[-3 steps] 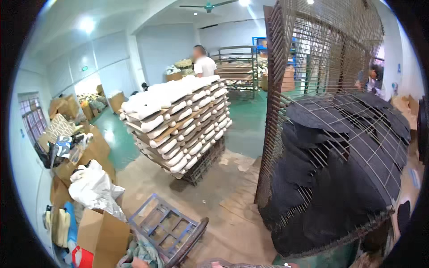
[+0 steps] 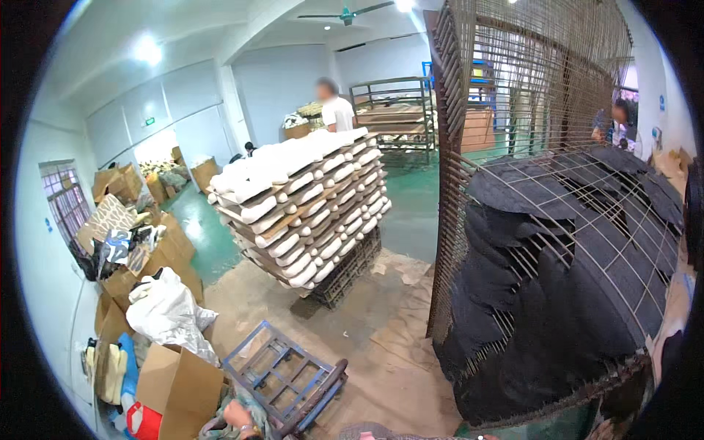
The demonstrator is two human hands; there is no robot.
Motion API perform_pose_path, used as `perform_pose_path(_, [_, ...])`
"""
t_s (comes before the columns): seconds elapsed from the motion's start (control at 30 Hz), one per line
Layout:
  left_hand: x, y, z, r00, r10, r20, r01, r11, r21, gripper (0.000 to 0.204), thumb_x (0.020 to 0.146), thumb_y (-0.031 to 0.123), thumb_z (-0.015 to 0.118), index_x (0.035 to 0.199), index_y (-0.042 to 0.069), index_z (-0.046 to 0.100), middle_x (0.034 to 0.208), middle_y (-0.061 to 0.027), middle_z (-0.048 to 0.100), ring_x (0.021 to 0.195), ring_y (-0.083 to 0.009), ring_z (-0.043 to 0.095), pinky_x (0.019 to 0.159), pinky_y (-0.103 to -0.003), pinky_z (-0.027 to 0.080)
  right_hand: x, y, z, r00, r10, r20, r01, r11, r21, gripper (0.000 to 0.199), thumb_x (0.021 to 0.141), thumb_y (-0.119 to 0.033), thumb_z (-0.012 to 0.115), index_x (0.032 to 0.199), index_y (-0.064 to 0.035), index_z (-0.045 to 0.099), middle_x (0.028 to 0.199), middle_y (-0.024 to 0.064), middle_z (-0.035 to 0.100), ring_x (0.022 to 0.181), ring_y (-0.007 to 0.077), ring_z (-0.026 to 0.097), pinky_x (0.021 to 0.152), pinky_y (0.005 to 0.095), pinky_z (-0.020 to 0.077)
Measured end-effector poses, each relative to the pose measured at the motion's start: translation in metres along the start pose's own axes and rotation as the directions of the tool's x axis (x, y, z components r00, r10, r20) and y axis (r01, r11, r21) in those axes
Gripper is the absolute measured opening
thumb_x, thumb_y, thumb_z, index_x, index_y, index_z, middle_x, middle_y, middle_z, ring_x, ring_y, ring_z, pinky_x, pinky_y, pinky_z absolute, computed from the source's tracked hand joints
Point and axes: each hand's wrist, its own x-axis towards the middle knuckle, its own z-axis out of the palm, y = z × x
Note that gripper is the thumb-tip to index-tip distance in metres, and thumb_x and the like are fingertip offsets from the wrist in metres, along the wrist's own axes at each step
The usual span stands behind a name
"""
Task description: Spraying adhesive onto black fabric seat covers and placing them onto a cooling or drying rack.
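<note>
My left hand [image 2: 237, 415] comes in at the lower edge with a band at its wrist. It is close to a grey-green cloth [image 2: 214, 427] and an open cardboard carton [image 2: 180, 389]; its fingers are too small and blurred to read, and I see nothing clearly held. Just right of it a blue-framed hand trolley [image 2: 290, 370] rests on the floor covering. My right hand does not show. Ahead, a rack of stacked boards [image 2: 308, 213] carries many white, rounded, padded pieces. On the right, dark sheets [image 2: 543, 323] drape over a wire mesh rack [image 2: 579, 213].
Cartons and bags line the left wall, with a white sack [image 2: 172, 312] among them. A person in a white top [image 2: 337, 111] stands behind the board stack; another person [image 2: 618, 121] is beyond the mesh rack. A tall shelf rack [image 2: 392, 121] stands farther back.
The whole view has shifted slightly, so the surroundings sit a little further right and lower on the left side. More of my left hand shows at the lower edge.
</note>
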Motion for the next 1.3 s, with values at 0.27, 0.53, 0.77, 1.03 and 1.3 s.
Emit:
perform_pose_path(0.27, [0.093,0.221,-0.021,0.881,-0.404,0.247,0.403,0.367,-0.838,0.022,0.068,0.0,0.054,0.053,0.007,0.039,0.051,0.0022,0.042,0.046,-0.0091,0.041,0.044,-0.026,0.038,-0.001,0.009,-0.036,0.999,-0.004,0.042,0.005,1.0,-0.007,0.06,0.069,-0.04,0.072,0.122,-0.0165,0.056,0.1,0.0126,0.066,0.092,0.0289,0.063,0.079,0.0393,0.0488])
perform_pose_path(0.53, [0.094,0.339,-0.051,0.89,-0.089,0.446,0.455,0.146,-0.878,0.022,0.077,0.002,0.06,0.065,0.006,0.042,0.06,0.0005,0.045,0.053,-0.008,0.046,0.049,-0.026,0.041,-0.015,0.022,-0.088,0.98,0.132,-0.146,-0.136,0.991,-0.019,0.06,0.069,-0.039,0.072,0.122,-0.0162,0.056,0.101,0.0131,0.066,0.093,0.0291,0.063,0.079,0.0393,0.0487])
perform_pose_path(0.77, [0.079,0.32,-0.026,0.771,-0.052,0.634,0.636,0.009,-0.772,0.021,0.085,0.006,0.06,0.071,0.005,0.045,0.058,-0.0021,0.05,0.047,-0.0104,0.052,0.044,-0.025,0.045,0.017,0.016,-0.162,0.951,0.129,-0.282,-0.16,0.983,-0.088,0.06,0.069,-0.039,0.072,0.122,-0.016,0.056,0.101,0.0135,0.066,0.093,0.0294,0.063,0.08,0.0393,0.0486])
perform_pose_path(1.03, [0.084,0.248,-0.018,0.765,-0.131,0.631,0.644,0.181,-0.743,0.016,0.084,0.007,0.061,0.073,0.001,0.051,0.062,-0.0068,0.058,0.05,-0.0127,0.056,0.046,-0.025,0.045,0.03,-0.011,-0.137,0.973,0.138,-0.187,-0.161,0.981,-0.113,0.06,0.069,-0.038,0.071,0.122,-0.0157,0.056,0.102,0.014,0.066,0.094,0.0297,0.063,0.08,0.0392,0.0485])
perform_pose_path(1.3, [0.09,0.164,0.007,0.746,-0.18,0.641,0.661,0.086,-0.746,0.016,0.087,0.009,0.057,0.074,0.003,0.051,0.062,-0.0048,0.058,0.05,-0.0116,0.054,0.05,-0.026,0.045,-0.042,-0.029,-0.049,0.97,0.244,0.0,-0.243,0.967,-0.076,0.06,0.068,-0.037,0.071,0.123,-0.0154,0.056,0.102,0.0144,0.065,0.095,0.0299,0.063,0.081,0.0392,0.0484])
